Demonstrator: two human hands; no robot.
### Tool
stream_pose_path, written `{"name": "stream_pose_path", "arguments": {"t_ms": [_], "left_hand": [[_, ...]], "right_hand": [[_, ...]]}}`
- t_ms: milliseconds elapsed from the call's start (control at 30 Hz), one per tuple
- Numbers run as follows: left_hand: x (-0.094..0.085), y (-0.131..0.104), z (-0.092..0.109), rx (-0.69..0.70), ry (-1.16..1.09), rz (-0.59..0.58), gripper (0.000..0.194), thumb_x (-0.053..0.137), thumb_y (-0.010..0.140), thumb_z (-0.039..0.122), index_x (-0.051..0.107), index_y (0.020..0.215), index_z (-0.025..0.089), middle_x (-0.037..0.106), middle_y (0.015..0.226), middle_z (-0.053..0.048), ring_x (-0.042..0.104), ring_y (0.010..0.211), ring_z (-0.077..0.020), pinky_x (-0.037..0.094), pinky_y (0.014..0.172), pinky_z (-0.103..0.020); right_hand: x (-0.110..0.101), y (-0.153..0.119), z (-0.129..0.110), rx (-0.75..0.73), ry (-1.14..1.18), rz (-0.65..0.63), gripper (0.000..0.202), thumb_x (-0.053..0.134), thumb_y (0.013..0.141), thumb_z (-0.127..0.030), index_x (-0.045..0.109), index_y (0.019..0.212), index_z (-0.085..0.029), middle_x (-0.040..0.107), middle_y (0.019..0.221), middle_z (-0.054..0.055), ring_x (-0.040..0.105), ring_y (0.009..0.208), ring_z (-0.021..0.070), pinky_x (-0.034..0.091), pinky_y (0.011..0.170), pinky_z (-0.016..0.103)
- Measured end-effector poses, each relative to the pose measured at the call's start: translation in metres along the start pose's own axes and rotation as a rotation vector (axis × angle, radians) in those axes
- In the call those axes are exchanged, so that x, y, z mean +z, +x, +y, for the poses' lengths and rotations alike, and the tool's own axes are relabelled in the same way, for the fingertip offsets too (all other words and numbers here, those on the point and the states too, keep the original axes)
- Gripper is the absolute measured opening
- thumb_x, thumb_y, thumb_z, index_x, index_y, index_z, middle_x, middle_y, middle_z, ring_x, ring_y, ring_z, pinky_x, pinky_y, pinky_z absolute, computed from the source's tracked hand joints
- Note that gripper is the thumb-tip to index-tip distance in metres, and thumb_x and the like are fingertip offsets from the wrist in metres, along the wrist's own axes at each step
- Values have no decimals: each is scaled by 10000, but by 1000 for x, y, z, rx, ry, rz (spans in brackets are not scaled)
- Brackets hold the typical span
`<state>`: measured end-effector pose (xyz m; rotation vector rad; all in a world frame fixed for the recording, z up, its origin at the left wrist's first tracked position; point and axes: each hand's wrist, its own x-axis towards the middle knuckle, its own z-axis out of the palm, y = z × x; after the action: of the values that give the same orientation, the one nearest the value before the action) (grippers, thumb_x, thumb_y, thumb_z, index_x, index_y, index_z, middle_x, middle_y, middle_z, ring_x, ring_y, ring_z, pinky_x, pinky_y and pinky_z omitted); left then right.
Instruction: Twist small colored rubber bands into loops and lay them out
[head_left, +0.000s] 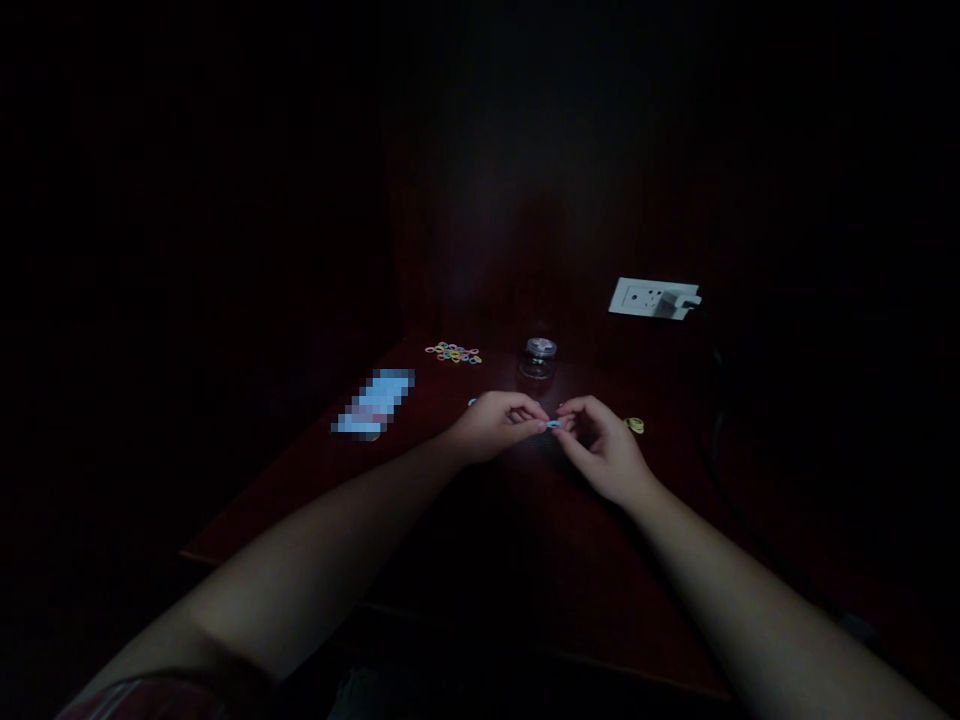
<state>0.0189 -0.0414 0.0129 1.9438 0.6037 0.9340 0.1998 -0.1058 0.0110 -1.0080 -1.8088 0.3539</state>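
Above the dark red table point(480, 540), my left hand point(495, 424) and my right hand point(606, 448) meet at their fingertips. Between them they pinch a small light-blue hair tie point(553, 424), one hand on each side of it. Just right of my right hand lie yellow hair ties point(634, 425), partly covered by that hand. A bit of another blue hair tie point(472, 403) shows at the back of my left hand. Farther off is a spread of several colourful hair ties point(454, 353). A small clear jar with a lid point(539, 358) stands behind my hands.
A phone point(375, 405) with a lit, blurred-out screen lies at the left of the table. On the back wall, a white socket plate point(652, 298) holds a plug point(681, 302), whose dark cord runs down the right side. The surroundings are very dark.
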Motion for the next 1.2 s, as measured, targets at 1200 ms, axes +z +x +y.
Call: {"name": "stream_pose_path", "arguments": {"t_ms": [1200], "left_hand": [[-3, -6, 19, 170, 387, -21, 151, 575, 839, 269, 650, 884, 147, 668, 846, -37, 587, 719, -109, 469, 669, -222]], "right_hand": [[-2, 1, 2, 100, -11, -100, 157, 563, 860, -328, 574, 804, -182, 536, 685, -4, 505, 636, 142, 417, 609, 269]]}}
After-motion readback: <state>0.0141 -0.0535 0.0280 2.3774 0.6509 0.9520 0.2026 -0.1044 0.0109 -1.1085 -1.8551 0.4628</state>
